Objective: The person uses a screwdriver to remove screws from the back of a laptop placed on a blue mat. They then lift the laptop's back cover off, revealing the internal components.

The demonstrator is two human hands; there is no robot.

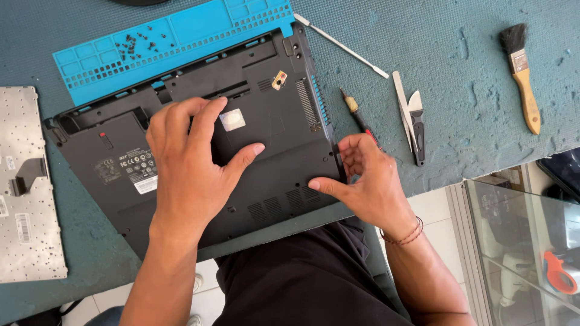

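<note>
Person's lap: black clothing fills the bottom edge, just below the tabletop.
Laptop: black laptop base lies upside down on the teal tabletop, its far edge resting on the blue mat.
Left hand: left hand lies flat on the bottom cover, fingers spread and open, pressing, holding nothing.
Right hand: right hand is at the right edge of the laptop base, thumb on the cover, bent fingers hooked at the side seam.
Blue mat: silicone tray holds small dark screws.
Keyboard: removed keyboard lies face down at the left.
Tools: screwdriver, metal rod, white spudger, tweezers and brush lie to the right.
</note>
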